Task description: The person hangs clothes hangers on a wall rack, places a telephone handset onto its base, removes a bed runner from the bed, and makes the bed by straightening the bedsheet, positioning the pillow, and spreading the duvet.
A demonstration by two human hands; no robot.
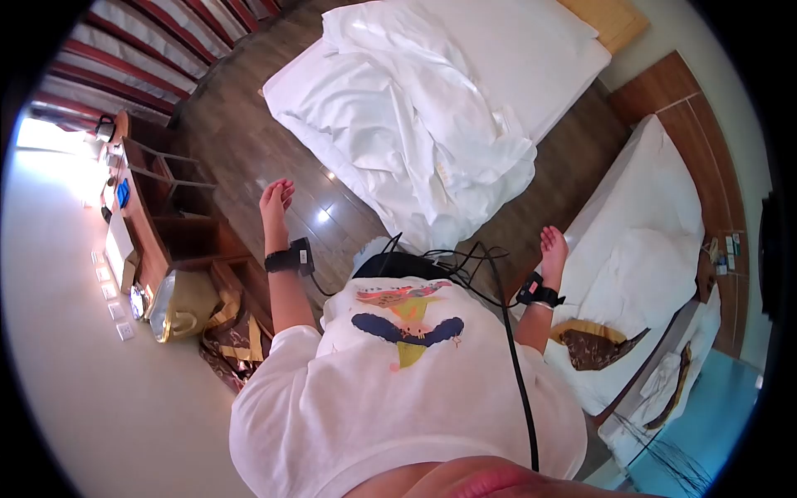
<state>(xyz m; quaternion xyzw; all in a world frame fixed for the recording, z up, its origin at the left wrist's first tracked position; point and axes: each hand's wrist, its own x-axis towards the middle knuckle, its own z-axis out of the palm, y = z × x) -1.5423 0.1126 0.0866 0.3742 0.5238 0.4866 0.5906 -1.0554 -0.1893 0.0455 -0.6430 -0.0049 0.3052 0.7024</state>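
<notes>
My left hand is held out over the wooden floor, its fingers loosely bent and slightly apart, with nothing in it. A black strap with a small box is around that wrist. On the other side, my right hand hangs between the two beds, fingers half curled and holding nothing. It is nearest to the edge of the right bed. Another black wrist strap sits on this arm. In front of me a crumpled white duvet lies on a bed and droops over its near end.
Black cables run down my front. A wooden desk with a kettle and a beige bag lines the left wall, beside a chair. A brown patterned bed runner lies on the right bed. Striped curtains hang behind.
</notes>
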